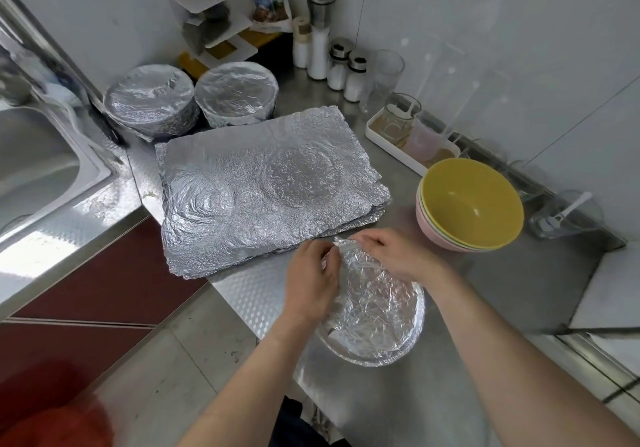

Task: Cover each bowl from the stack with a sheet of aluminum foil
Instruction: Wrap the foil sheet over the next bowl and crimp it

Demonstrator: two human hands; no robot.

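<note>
Kitchen corner, white tiled walls. Steel desk (519,284) runs along the right wall, sink (38,159) off to the left. Jars and glasses line the back.

Head view, the only one:

- Near bowl (398,353) sits at the desk's front edge, right in front of the person. A foil sheet (374,311) is stretched over its mouth and crimped round most of the rim.
- One loose flap (341,243) of that sheet stands up at the far-left of the rim, between the two hands.
- Left hand (313,275) is at the left of the rim. Its grip is closed, fingers curled onto the sheet's edge just below the flap.
- Right hand (394,256) lies across the far rim, fingertips reaching left to the flap. The thumb is hidden, so I cannot tell whether that grip pinches or only presses.
- Foil stack (270,187) lies flat beyond the bowl to the left, its near edge just past the left hand.
- Bowl stack (471,204), yellow on top, stands beyond to the right, clearly nearer the right hand.
- Two covered bowls (194,100) are parked at the back.

Judgement: the flap is the last unfolded bit. It sits at both sets of fingertips and needs turning down and outward over the far-left rim. After that, the next bowl would come from the right and the next sheet from the left.
</note>
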